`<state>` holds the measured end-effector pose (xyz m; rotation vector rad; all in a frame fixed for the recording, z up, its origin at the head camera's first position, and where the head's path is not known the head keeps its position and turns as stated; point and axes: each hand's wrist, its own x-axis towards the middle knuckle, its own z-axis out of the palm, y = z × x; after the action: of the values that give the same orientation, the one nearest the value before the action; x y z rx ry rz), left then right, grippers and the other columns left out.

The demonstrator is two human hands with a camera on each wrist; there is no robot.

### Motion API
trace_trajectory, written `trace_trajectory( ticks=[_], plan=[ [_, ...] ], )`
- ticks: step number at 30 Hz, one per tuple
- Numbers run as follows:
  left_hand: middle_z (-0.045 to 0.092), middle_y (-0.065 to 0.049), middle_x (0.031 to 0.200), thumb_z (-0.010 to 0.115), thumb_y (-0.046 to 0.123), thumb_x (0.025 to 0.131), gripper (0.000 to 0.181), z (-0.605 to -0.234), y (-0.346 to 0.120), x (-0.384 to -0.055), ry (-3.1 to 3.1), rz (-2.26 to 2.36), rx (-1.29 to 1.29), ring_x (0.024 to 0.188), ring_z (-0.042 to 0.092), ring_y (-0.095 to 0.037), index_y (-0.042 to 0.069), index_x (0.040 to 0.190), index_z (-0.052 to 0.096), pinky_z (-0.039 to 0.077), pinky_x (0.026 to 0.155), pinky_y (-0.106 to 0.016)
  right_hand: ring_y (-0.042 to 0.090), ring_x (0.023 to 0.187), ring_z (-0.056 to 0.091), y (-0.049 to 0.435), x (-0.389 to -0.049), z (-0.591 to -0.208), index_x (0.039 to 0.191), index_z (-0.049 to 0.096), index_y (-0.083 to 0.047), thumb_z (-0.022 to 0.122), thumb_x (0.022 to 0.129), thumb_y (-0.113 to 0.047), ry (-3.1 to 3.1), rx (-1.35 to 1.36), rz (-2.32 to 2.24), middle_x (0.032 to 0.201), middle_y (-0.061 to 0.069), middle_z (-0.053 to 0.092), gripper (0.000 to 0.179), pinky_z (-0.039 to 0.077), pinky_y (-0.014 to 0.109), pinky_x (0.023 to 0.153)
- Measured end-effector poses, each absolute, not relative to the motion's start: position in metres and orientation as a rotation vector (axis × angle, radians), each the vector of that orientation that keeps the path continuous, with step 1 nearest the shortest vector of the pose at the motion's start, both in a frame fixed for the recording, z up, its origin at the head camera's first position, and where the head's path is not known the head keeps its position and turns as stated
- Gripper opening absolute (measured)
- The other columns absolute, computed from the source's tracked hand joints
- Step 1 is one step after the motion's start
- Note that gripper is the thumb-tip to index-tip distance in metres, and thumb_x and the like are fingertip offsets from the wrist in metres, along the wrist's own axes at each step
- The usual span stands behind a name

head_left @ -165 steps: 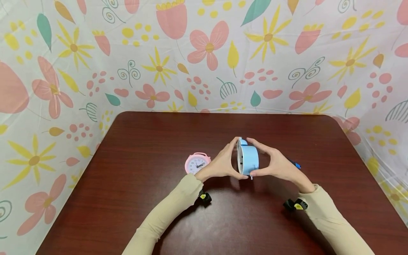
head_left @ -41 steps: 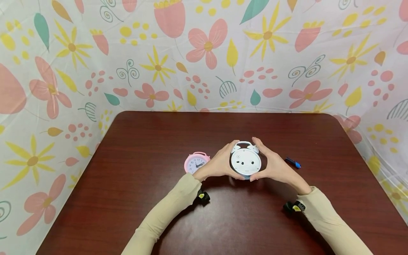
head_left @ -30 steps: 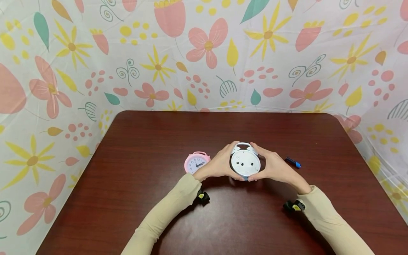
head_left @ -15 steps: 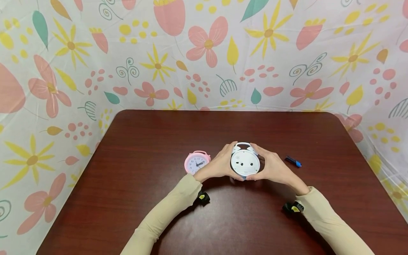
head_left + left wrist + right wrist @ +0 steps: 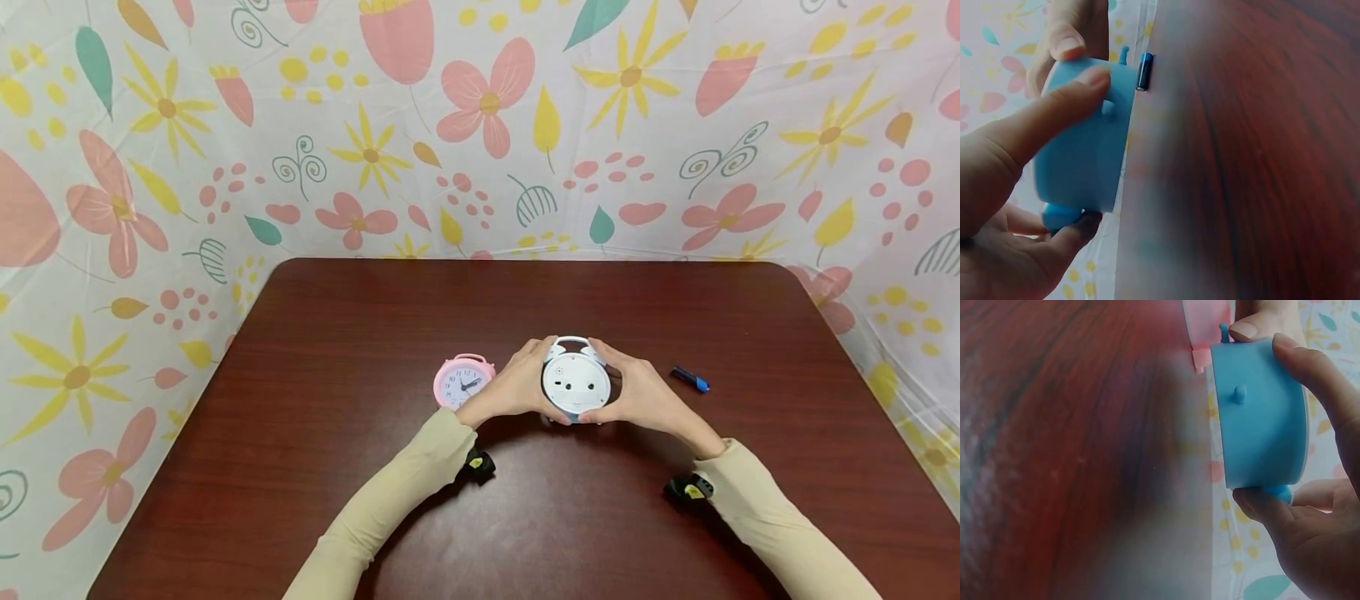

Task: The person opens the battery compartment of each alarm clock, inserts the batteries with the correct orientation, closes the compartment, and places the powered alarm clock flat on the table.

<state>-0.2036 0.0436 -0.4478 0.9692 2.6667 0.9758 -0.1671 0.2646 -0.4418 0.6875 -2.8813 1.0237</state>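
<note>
Both hands hold a twin-bell alarm clock (image 5: 576, 382), its white back with dark holes turned to the head camera. Its blue casing (image 5: 1079, 150) fills much of the left wrist view; the front is hidden. The left hand (image 5: 520, 386) grips the clock's left side, thumb at the bottom and fingers up by the bell. Mirroring it, the right hand (image 5: 645, 393) grips the right side, the thumbs close together below. In the right wrist view, the blue casing (image 5: 1263, 419) shows a small peg, with fingers at both ends.
A pink alarm clock (image 5: 459, 383) stands just left of the left hand, partly covered by that wrist. To the right lies a small dark cylinder (image 5: 690, 379) with a blue end, perhaps a battery. All are on a dark red-brown table (image 5: 375, 317) before a flowered cloth (image 5: 480, 167).
Several seconds ago the blue clock stood side-on between the hands; it has since turned so its white back faces the head camera. Over the last second the hands have barely moved.
</note>
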Motion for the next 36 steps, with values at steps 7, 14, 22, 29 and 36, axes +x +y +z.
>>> trace_trajectory(
  ticks=[7,14,22,29,36],
  plan=[
    [0.054,-0.011,0.127,0.097,0.035,0.049,0.114,-0.449,0.044,-0.203,2.665,0.975,0.957,0.121,0.051,-0.023,0.008,0.142,0.037,0.046,0.098,-0.033,0.037,0.130,0.049,0.263,-0.167,-0.445,0.145,0.036,0.006,0.090,0.060,-0.045,-2.890,0.684,1.018,0.146,0.025,0.043,0.113,0.044,0.052,0.099],
    [0.054,-0.011,0.127,0.097,0.034,0.048,0.114,-0.451,0.044,-0.204,2.672,0.964,0.961,0.121,0.051,-0.023,0.008,0.142,0.037,0.046,0.098,-0.034,0.033,0.126,0.052,0.262,-0.168,-0.447,0.146,0.035,0.005,0.089,0.061,-0.047,-2.897,0.674,1.044,0.145,0.021,0.046,0.113,0.046,0.050,0.096],
    [0.056,-0.010,0.125,0.098,0.032,0.047,0.111,-0.451,0.046,-0.202,2.679,0.945,0.925,0.119,0.053,-0.023,0.010,0.139,0.040,0.046,0.097,-0.032,0.032,0.126,0.052,0.261,-0.167,-0.449,0.146,0.035,0.004,0.088,0.061,-0.049,-2.914,0.665,1.045,0.145,0.021,0.046,0.113,0.046,0.049,0.096],
    [0.055,-0.011,0.125,0.098,0.033,0.047,0.112,-0.451,0.046,-0.202,2.686,0.923,0.913,0.116,0.054,-0.023,0.009,0.140,0.039,0.047,0.096,-0.031,0.036,0.129,0.050,0.261,-0.168,-0.451,0.146,0.034,0.005,0.088,0.062,-0.049,-2.923,0.670,1.045,0.146,0.023,0.044,0.114,0.045,0.052,0.098],
    [0.053,-0.012,0.124,0.098,0.033,0.046,0.113,-0.451,0.045,-0.201,2.698,0.883,0.901,0.112,0.055,-0.023,0.008,0.139,0.040,0.047,0.095,-0.030,0.032,0.126,0.052,0.260,-0.169,-0.454,0.146,0.036,0.003,0.089,0.061,-0.048,-2.902,0.705,1.031,0.145,0.020,0.047,0.112,0.046,0.050,0.096]
  ],
)
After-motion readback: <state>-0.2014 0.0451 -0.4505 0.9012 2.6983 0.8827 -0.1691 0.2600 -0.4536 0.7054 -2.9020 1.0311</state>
